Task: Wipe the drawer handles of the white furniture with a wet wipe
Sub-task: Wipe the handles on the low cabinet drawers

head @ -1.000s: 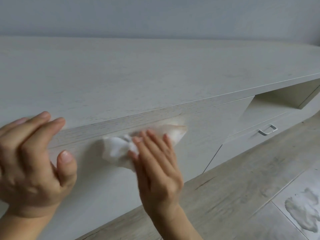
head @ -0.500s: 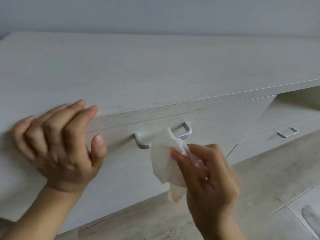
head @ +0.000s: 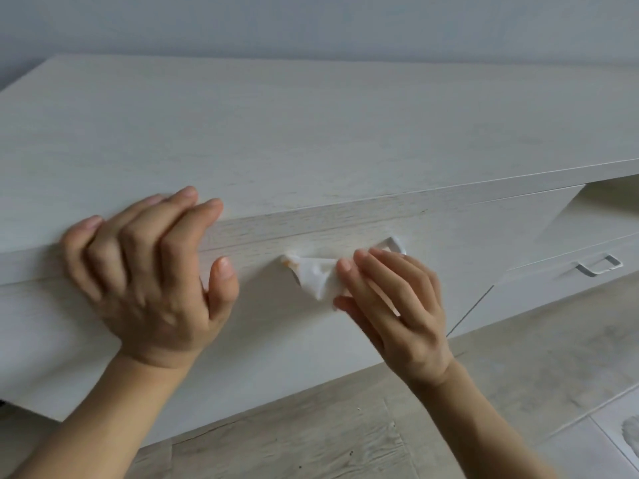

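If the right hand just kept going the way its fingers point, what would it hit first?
The right hand holds the wet wipe, draped over the drawer handle; pushing on, it would likely press both against the drawer front.

right hand pinching wet wipe, on handle

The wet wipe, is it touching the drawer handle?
Touching. The head view shows the wet wipe draped over the near handle, pinched there by the right hand.

Mine: left hand, right hand. One wet wipe. Two drawer handles: near handle, far handle. One white cabinet.
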Tool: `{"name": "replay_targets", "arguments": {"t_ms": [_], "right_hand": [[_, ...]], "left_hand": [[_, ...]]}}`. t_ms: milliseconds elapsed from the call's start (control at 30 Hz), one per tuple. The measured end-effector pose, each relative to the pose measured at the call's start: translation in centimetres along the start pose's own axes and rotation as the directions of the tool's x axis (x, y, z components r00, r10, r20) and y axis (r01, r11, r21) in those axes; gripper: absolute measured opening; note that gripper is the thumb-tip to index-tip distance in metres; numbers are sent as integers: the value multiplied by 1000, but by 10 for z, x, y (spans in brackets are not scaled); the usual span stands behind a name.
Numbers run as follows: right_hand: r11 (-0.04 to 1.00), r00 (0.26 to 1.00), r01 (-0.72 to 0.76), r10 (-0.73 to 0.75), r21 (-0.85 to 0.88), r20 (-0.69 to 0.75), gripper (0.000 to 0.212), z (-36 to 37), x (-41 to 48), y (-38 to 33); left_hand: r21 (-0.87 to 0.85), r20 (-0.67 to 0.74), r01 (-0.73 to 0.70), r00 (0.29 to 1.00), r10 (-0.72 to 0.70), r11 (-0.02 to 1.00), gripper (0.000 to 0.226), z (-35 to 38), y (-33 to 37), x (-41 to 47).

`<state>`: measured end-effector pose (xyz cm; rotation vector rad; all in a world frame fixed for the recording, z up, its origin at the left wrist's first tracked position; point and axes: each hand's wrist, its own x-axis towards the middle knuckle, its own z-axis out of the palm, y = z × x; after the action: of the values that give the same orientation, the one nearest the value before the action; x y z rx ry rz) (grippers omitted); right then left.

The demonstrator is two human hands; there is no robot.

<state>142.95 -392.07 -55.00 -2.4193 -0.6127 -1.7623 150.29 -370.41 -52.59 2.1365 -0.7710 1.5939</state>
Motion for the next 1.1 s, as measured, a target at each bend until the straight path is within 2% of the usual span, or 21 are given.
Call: {"name": "replay_targets", "arguments": {"t_ms": [100, 167, 300, 333, 467, 567, 667, 767, 833, 933, 1000, 1100], "right_hand": [[992, 992, 114, -111, 45, -58, 19, 12, 19, -2], [982, 984, 174, -170, 79, -45, 19, 13, 24, -2], [992, 992, 125, -125, -4, 23, 50, 2, 11, 10], [993, 993, 115, -115, 13, 19, 52, 5, 12, 7], [977, 984, 170, -174, 132, 23, 32, 17, 21, -11], [974, 984, 173, -178, 147, 23, 32, 13, 16, -4], [990, 998, 58, -59, 130, 1, 28, 24, 21, -21], [972, 994, -94, 106, 214, -42, 26, 21, 21, -32], [948, 974, -197, 218, 249, -62, 21, 13, 19, -34], [924, 931, -326, 351, 201, -99, 23, 21, 28, -46], [908, 907, -370, 399, 195, -136, 22, 26, 32, -53], [900, 907, -355, 397, 252, -141, 14, 22, 27, -50]], "left_hand": [[16, -10, -6, 1000, 7, 1000, 41, 1, 0, 1], [22, -13, -15, 1000, 15, 1000, 42, 0, -1, 1], [19, -22, -11, 1000, 11, 1000, 42, 1, -1, 0], [26, -25, -7, 1000, 7, 1000, 42, 1, 0, 1], [28, -20, -24, 999, 25, 999, 43, 1, -3, 0], [28, -32, -17, 999, 18, 999, 43, 1, -2, 0], [78, -48, -16, 999, 20, 997, 43, 2, 0, 2], [120, -66, -37, 997, 45, 992, 45, 1, -1, 1], [137, -76, -32, 996, 43, 990, 46, 1, -1, 1], [128, -65, -22, 997, 31, 992, 45, 1, -1, 1], [118, -59, -25, 998, 33, 993, 46, 1, -2, 1], [117, -70, -29, 997, 37, 993, 46, 1, -1, 0]]}}
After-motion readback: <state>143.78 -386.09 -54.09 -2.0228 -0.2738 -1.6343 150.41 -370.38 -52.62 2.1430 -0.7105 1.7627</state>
